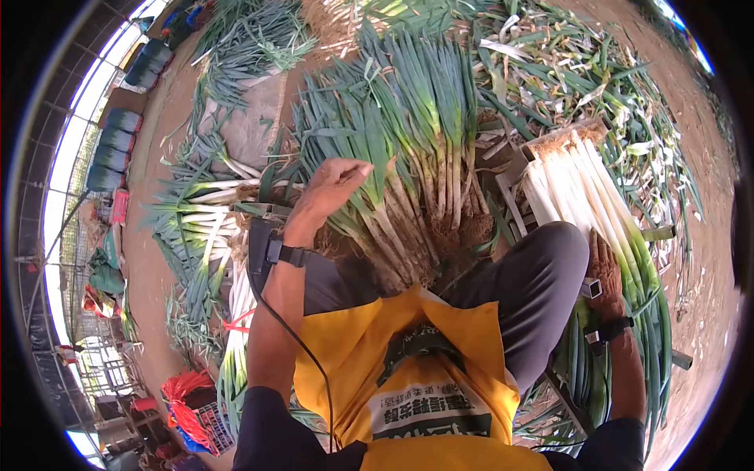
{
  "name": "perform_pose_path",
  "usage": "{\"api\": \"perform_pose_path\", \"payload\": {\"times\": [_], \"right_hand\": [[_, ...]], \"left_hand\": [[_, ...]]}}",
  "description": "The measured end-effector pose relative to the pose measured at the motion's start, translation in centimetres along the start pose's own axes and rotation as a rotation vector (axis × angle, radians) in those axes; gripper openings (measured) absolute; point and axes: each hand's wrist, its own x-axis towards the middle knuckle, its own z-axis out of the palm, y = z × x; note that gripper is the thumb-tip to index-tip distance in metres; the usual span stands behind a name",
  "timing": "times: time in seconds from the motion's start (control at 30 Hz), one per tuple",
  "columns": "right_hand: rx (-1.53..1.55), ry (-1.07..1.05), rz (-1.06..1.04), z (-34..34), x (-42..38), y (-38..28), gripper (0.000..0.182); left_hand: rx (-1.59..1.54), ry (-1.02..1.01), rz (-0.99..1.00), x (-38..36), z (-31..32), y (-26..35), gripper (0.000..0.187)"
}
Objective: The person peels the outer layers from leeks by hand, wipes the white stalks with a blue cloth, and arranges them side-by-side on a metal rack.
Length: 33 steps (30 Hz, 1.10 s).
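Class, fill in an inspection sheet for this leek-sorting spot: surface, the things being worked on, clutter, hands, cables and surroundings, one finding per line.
Surface: bare dirt ground, strewn with green leaves.
Job's things: pile of uncleaned leeks with soil on the roots, in front of the knees; trimmed white leeks lying in a bundle at the right.
Clutter: leaf trimmings scattered behind; red netting at lower left.
Hands: left hand rests on the uncleaned pile; right hand rests on the trimmed bundle; whether either grips, cannot tell.
Cables: black cable runs from the left wrist band down along the arm.
Surroundings: dark bundles lined along the bright edge at left.
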Motion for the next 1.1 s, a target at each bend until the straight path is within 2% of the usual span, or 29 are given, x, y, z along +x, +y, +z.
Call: {"api": "perform_pose_path", "payload": {"times": [0.03, 0.13, 0.17, 0.2, 0.27, 0.33, 0.4, 0.47, 0.5, 0.57, 0.63, 0.67, 0.8, 0.9, 1.0, 1.03, 1.1], "right_hand": [[0.000, -0.081, 0.030, -0.7, 0.0, 0.0, 0.105], [0.151, -0.041, -0.146, -0.3, 0.1, 2.8, 0.102], [0.208, -0.191, -0.075, -1.3, 0.8, 3.7, 0.095], [0.127, -0.208, -0.139, -2.4, 1.9, 4.3, 0.076], [0.152, -0.008, -0.239, -6.4, 4.8, 4.3, 0.056], [0.409, 0.068, 0.045, -10.9, 8.3, -0.5, 0.039], [0.427, 0.108, -0.142, -14.1, 11.4, -7.4, 0.033], [0.540, -0.052, -0.300, -15.0, 13.9, -15.0, 0.030], [0.692, -0.112, -0.312, -11.1, 15.5, -16.1, 0.028], [0.595, -0.225, -0.500, -5.6, 18.1, -20.6, 0.027], [0.298, -0.456, -0.619, -4.7, 18.5, -30.0, 0.031], [0.254, -0.642, -0.566, -4.0, 18.4, -33.5, 0.032], [0.149, -0.774, -0.665, 8.0, 16.8, -40.5, 0.031], [0.384, -0.439, -0.604, 15.2, 13.9, -43.1, 0.044], [0.332, -0.284, -0.518, 18.9, 13.2, -44.9, 0.054], [0.305, -0.340, -0.456, 20.4, 13.8, -45.9, 0.053], [0.274, -0.281, -0.453, 22.1, 13.9, -46.7, 0.055]], "left_hand": [[-0.038, 0.026, 0.006, 0.0, -0.5, -0.7, 0.037], [-0.193, 0.062, 0.029, -0.4, -1.9, -1.9, 0.042], [-0.241, 0.071, 0.031, -1.1, -2.6, -1.0, 0.043], [-0.285, 0.076, 0.029, -1.7, -3.1, -0.4, 0.043], [-0.398, 0.115, 0.075, -2.3, -3.6, -0.8, 0.044], [-0.488, 0.178, 0.081, -2.8, -3.9, -0.6, 0.046], [-0.499, 0.206, 0.109, -3.4, -4.5, -0.1, 0.047], [-0.523, 0.219, 0.123, -3.6, -5.0, -0.2, 0.047], [-0.520, 0.237, 0.132, -3.7, -5.1, -0.3, 0.047], [-0.531, 0.250, 0.128, -4.0, -5.5, -0.6, 0.048], [-0.555, 0.257, 0.117, -4.3, -5.7, -0.5, 0.048], [-0.552, 0.268, 0.126, -4.5, -5.6, -0.6, 0.048], [-0.474, 0.311, 0.114, -5.7, -6.3, -0.7, 0.046], [-0.468, 0.392, 0.122, -6.4, -6.7, -0.9, 0.043], [-0.563, 0.513, 0.183, -6.6, -6.1, -1.1, 0.041], [-0.597, 0.538, 0.199, -6.5, -5.9, -1.3, 0.041], [-0.614, 0.516, 0.184, -6.1, -6.2, -1.7, 0.041]]}}
